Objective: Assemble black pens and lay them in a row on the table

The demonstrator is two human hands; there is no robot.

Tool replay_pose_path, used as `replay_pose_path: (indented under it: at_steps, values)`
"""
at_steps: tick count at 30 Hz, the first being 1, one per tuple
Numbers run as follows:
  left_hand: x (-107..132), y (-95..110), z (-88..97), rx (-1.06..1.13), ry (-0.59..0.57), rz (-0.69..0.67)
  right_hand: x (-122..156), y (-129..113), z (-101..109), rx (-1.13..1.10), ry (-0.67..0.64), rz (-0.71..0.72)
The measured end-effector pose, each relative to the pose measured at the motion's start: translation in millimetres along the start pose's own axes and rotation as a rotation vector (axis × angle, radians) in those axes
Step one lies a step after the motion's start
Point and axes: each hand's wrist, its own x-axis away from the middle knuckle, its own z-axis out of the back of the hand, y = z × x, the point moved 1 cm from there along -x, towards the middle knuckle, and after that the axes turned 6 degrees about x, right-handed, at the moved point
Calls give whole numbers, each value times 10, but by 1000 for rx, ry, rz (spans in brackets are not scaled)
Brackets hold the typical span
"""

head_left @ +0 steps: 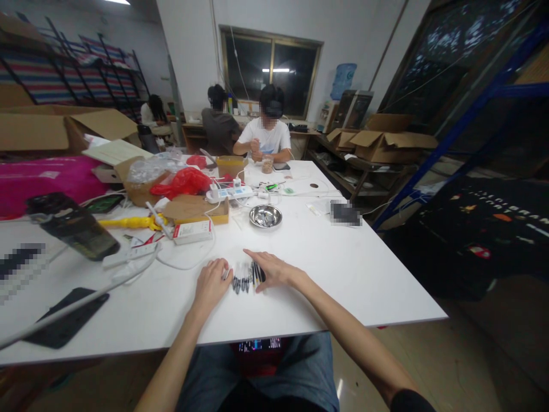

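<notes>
A row of several thin dark pens or pen refills (244,277) lies on the white table (326,274) right in front of me. My left hand (211,285) rests palm down at the left end of the row, fingers curled against it. My right hand (271,270) lies flat over the right end, fingers stretched out and spread. Neither hand has lifted anything off the table.
A small steel bowl (265,216) stands beyond the pens. Left of it are a power strip (229,193), a cardboard box (195,209), a red bag (185,182), a black phone (64,317) and cables. A person in white (265,139) sits at the far end.
</notes>
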Motion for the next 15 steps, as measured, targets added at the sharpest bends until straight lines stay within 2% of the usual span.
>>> replay_pose_path:
  at_steps: [5,10,12,15]
  values:
    - [-16,-19,-16,8,-8,17,-6,-21,29,-35,21,-41]
    - [-31,-94,-22,201,29,166,73,-3,100,-151,66,-68]
    - [-48,-91,-8,299,93,183,105,3,157,-225,146,-65]
    - [-151,-3,14,404,160,75,83,16,271,-303,363,-49]
